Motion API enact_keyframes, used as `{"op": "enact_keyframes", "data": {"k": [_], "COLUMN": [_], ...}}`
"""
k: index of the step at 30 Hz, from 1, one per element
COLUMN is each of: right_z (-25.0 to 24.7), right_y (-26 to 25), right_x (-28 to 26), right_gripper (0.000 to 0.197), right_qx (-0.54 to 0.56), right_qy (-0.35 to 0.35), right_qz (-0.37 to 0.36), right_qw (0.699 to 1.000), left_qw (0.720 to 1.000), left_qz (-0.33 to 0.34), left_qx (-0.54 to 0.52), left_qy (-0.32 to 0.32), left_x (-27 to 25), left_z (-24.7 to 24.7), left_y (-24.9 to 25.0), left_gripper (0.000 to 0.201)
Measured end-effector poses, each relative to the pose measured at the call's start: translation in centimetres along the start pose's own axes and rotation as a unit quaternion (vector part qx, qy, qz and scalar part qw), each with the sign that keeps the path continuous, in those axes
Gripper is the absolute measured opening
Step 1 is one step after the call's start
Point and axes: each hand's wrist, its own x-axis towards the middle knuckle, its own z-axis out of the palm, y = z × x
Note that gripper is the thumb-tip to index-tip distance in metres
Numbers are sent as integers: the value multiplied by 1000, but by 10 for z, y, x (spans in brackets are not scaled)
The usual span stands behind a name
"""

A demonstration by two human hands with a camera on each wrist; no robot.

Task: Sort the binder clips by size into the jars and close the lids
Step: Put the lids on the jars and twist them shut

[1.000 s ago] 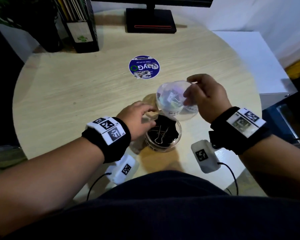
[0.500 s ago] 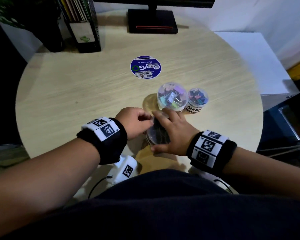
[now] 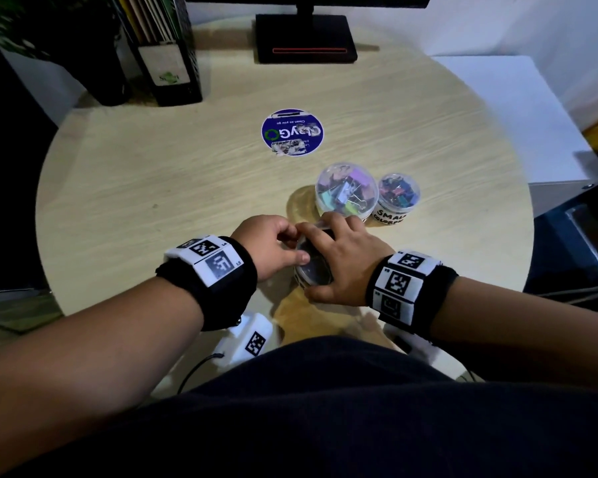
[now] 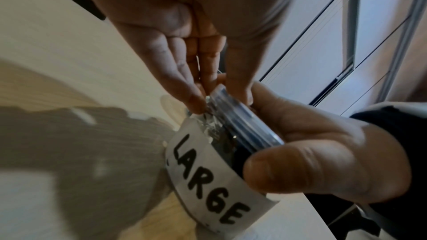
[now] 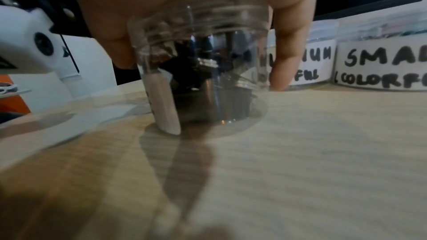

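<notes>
A clear jar labelled LARGE [image 4: 208,174] stands near the table's front edge and holds black binder clips [image 5: 184,72]. Its clear lid [image 3: 313,267] sits on top. My right hand [image 3: 339,257] covers the lid from above with fingers [image 5: 286,52] curled down around its rim. My left hand [image 3: 280,243] pinches the top edge of the jar [image 4: 217,83] from the left, thumb on the lid. Beyond them a lidded medium jar [image 3: 346,193] of coloured clips and a lidded small jar [image 3: 398,194] stand side by side.
A round blue sticker [image 3: 292,132] lies mid-table. At the back are a monitor base [image 3: 306,37], a file holder [image 3: 168,63] and a dark pot [image 3: 94,74]. A white side table [image 3: 518,108] adjoins on the right. The round table's edge [image 3: 342,326] is just behind the jar.
A second ago my right hand held the medium jar in the air; it now stands beside the small jar. My right hand came down onto the large jar, which now has its lid on.
</notes>
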Motion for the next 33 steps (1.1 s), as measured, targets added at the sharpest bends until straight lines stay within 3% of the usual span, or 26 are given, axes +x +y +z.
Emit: {"op": "enact_keyframes", "data": {"k": [10,14,16,18,21,24,28,30,33], "right_z": [-6,-7,-5,-7,-12,-24,-40,-44,-47], "right_y": [-7,-2,5,14,29,29,26,27,26], "right_x": [5,4,3,2,-2,-7,-10,-9,-6], "right_gripper": [96,94,95,99,98,88,65,60,59], "right_qx": [-22,8,40,144,366,576,703,729,725], "right_qy": [-20,4,20,29,62,80,58,47,52], "right_qz": [14,27,39,62,89,88,66,64,56], "right_qw": [999,1000,998,987,924,808,706,680,685], "left_qw": [999,999,998,995,991,993,975,961,948], "left_qz": [20,31,51,66,73,103,147,152,154], "left_qx": [-23,-4,21,65,89,-5,-154,-225,-274], "left_qy": [11,11,-12,-42,-64,-51,-57,-57,-48], "left_x": [0,-5,-9,-12,-15,-13,-10,-6,-5], "left_z": [3,7,10,11,9,6,6,8,12], "left_y": [-3,-7,-12,-17,-16,-8,2,5,13], "left_gripper": [37,42,52,73,105,119,126,108,84]}}
